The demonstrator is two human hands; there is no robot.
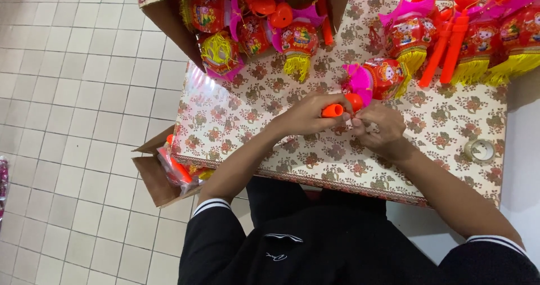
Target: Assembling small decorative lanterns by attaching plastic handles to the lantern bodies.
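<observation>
My left hand (308, 115) is closed around an orange plastic handle (337, 107) over the middle of the flower-patterned table (236, 122). Right beside it my right hand (379, 129) pinches something small at the handle's end; what it pinches is hidden by the fingers. Just beyond both hands lies a red and pink toy lantern (378, 78) with a yellow fringe, touching the handle's far end.
An open cardboard box (169, 15) full of similar lanterns stands at the table's far left. More lanterns with orange handles (467, 37) are piled at the far right. A roll of clear tape (478, 149) lies near the right edge. A smaller box (154, 175) sits on the tiled floor at left.
</observation>
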